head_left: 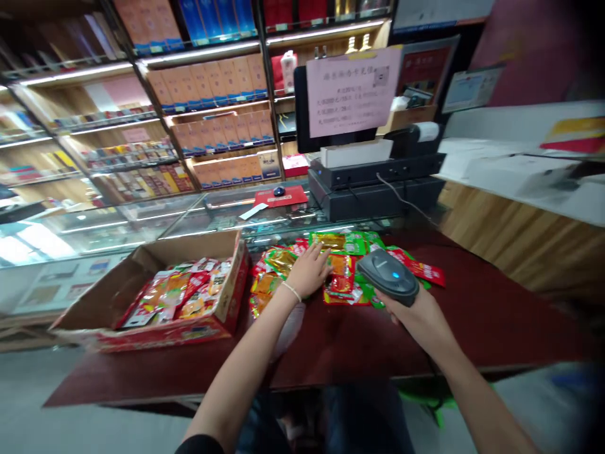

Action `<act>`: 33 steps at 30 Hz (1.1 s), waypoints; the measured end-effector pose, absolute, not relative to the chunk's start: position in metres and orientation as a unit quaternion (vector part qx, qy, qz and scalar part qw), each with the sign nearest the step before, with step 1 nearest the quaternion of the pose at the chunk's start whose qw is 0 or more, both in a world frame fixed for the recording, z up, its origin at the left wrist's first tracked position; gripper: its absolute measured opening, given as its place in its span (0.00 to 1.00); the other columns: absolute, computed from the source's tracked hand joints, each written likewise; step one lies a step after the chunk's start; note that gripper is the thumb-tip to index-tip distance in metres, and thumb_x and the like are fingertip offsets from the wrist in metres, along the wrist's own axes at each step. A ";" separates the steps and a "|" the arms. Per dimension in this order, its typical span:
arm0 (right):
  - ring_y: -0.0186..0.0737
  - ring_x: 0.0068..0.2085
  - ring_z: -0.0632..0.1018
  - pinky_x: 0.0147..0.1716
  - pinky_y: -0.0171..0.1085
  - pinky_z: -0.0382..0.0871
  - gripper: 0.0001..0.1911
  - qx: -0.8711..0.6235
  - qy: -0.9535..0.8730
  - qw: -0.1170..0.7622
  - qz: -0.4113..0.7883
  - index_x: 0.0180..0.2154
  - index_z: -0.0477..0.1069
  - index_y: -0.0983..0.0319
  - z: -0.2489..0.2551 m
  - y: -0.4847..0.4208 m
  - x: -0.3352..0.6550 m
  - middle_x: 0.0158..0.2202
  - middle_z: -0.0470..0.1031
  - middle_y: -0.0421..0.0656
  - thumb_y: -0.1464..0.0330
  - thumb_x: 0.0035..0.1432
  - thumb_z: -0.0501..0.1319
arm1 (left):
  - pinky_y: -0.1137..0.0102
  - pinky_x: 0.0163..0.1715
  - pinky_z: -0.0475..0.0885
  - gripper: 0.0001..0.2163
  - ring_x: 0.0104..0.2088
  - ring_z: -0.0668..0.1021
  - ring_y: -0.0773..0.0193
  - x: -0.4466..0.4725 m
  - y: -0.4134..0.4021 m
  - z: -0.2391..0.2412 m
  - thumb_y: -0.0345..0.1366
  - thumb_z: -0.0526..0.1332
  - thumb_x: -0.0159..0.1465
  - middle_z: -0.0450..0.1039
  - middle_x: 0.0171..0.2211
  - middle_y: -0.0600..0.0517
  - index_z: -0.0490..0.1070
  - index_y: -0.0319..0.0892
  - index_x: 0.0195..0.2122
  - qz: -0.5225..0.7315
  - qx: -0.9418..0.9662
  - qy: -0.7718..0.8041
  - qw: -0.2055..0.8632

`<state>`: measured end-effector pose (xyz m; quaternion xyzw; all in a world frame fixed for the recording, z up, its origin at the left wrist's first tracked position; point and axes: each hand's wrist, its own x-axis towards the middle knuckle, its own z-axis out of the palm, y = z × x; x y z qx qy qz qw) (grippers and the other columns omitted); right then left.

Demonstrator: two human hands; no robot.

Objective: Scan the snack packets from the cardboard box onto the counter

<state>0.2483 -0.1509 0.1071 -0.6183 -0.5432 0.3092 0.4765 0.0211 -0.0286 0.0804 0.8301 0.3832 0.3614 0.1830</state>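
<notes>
My left hand (309, 272), a pale band at its wrist, lies palm down over a pile of shiny snack packets (340, 277) on the dark red table. Its fingers are stretched forward and apart, at the edge of the green and orange packets; whether it presses on one is hard to see. A black handheld barcode scanner (390, 275) with a lit blue light is gripped in my right hand (416, 312), its head pointing at the pile. The scanner hides some packets at the right. A red packet (430, 272) sticks out beyond it.
Left of the pile stands an open cardboard box (227, 302) holding more packets. Behind are a glass counter (189, 217), a computer mouse (279, 191) on a red mat, and a cash drawer (373, 192) below a screen with a pink paper sign (352, 94). Stocked shelves line the wall.
</notes>
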 end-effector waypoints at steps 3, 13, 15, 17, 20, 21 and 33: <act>0.45 0.24 0.77 0.21 0.40 0.70 0.26 -0.604 -0.586 0.467 0.273 0.49 0.73 0.61 0.111 -0.140 0.225 0.30 0.80 0.45 0.55 0.50 0.67 | 0.53 0.65 0.51 0.18 0.64 0.64 0.46 -0.013 -0.045 0.110 0.41 0.59 0.65 0.67 0.60 0.41 0.73 0.44 0.54 0.408 0.810 0.386 0.169; 0.56 0.40 0.81 0.35 0.43 0.75 0.18 -0.486 -0.716 0.411 0.288 0.40 0.79 0.60 0.129 -0.113 0.100 0.34 0.82 0.46 0.56 0.53 0.65 | 0.62 0.54 0.66 0.10 0.46 0.77 0.52 -0.200 -0.108 0.157 0.37 0.63 0.63 0.78 0.44 0.46 0.79 0.47 0.44 0.465 0.710 0.517 0.110; 0.56 0.41 0.81 0.37 0.44 0.75 0.18 -0.461 -0.733 0.401 0.298 0.41 0.79 0.60 0.131 -0.109 0.071 0.35 0.82 0.46 0.56 0.52 0.65 | 0.64 0.52 0.67 0.08 0.44 0.78 0.54 -0.242 -0.118 0.154 0.37 0.63 0.62 0.79 0.42 0.46 0.79 0.46 0.42 0.458 0.687 0.560 0.067; 0.55 0.42 0.81 0.40 0.44 0.74 0.18 -0.438 -0.749 0.395 0.302 0.41 0.79 0.60 0.129 -0.103 0.043 0.36 0.82 0.46 0.57 0.52 0.65 | 0.65 0.49 0.69 0.08 0.41 0.78 0.55 -0.281 -0.126 0.150 0.37 0.63 0.63 0.79 0.40 0.47 0.78 0.45 0.41 0.428 0.661 0.616 0.027; 0.54 0.43 0.81 0.41 0.44 0.74 0.19 -0.412 -0.765 0.384 0.313 0.43 0.78 0.61 0.122 -0.094 0.007 0.39 0.82 0.47 0.57 0.53 0.65 | 0.67 0.43 0.71 0.08 0.38 0.79 0.58 -0.327 -0.135 0.145 0.38 0.61 0.64 0.79 0.38 0.48 0.76 0.44 0.41 0.362 0.613 0.702 -0.009; 0.54 0.43 0.81 0.40 0.44 0.73 0.19 -0.408 -0.769 0.377 0.317 0.43 0.78 0.61 0.120 -0.091 -0.003 0.39 0.82 0.47 0.57 0.53 0.64 | 0.68 0.41 0.71 0.08 0.38 0.79 0.59 -0.338 -0.136 0.144 0.38 0.61 0.64 0.79 0.37 0.49 0.76 0.43 0.41 0.342 0.600 0.723 -0.015; 0.54 0.41 0.82 0.35 0.41 0.71 0.17 -0.428 -0.808 0.309 0.261 0.44 0.77 0.57 0.125 -0.064 -0.075 0.38 0.83 0.47 0.57 0.54 0.65 | 0.62 0.48 0.71 0.26 0.50 0.78 0.46 -0.368 -0.085 0.114 0.54 0.62 0.58 0.76 0.49 0.38 0.74 0.41 0.50 -0.042 0.628 0.774 0.073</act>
